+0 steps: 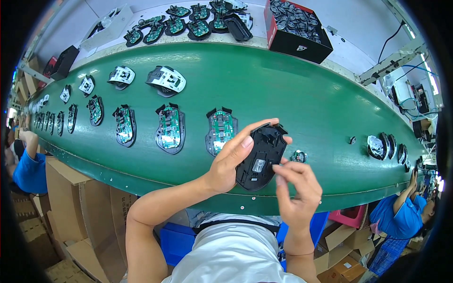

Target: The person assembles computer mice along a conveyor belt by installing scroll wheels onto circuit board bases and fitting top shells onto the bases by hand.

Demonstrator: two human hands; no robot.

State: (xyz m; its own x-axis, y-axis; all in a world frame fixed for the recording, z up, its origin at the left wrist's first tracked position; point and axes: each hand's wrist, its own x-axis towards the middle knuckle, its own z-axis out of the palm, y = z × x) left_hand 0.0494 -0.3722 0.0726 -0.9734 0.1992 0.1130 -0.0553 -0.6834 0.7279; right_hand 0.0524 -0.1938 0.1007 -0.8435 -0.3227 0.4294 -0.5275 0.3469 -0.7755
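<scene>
My left hand [225, 164] is wrapped round a black plastic computer mouse base [265, 150], tilted up above the green belt with its inner side toward me. A clear lens piece [258, 165] sits in the base. My right hand [300, 187] is at the base's lower right edge, fingers drawn together in a pinch; whatever they hold is too small to make out. Just beyond that hand lies a small green-and-black part [298, 156]. Left of the held base, a mouse base with a green circuit board [222, 127] lies partly behind my left hand.
More circuit-board bases [170, 128] and white-and-black mouse shells [166, 80] line the green belt [264, 85] leftward. Dark shells [376, 146] stand at right. A black-and-red box [302, 49] of round parts and several board assemblies [199, 28] occupy the back ledge. Blue-shirted co-workers [398, 217] flank me.
</scene>
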